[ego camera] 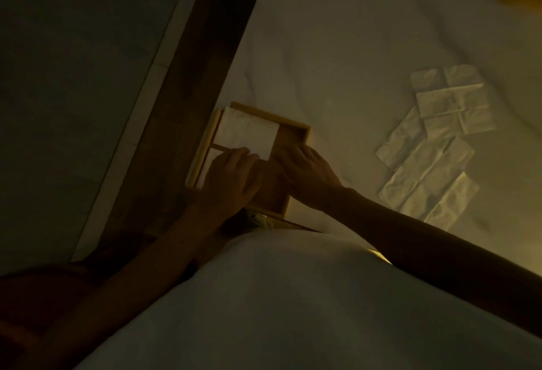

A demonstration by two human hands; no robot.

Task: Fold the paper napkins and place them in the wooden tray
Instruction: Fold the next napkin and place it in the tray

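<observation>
Nearest the camera the person's pale garment (293, 296) filled the lower frame; both forearms reached forward from it over a bed covered with a white sheet (352, 46); the left hand (231, 176) lay flat, fingers spread, inside the wooden tray (305, 130), and the right hand (308, 170) rested at the tray's near right side, fingers extended; neither grip visibly clasped anything, both seeming to press a folded napkin (249, 133) down, though the dim light left exact contact unclear; that napkin sat in the tray's far compartment, with another pale piece half hidden under the left hand; well apart to the right, a loose group of napkins (434, 146) lay flat on the sheet; judging by this, the task was well short of finished, several napkins remaining.
</observation>
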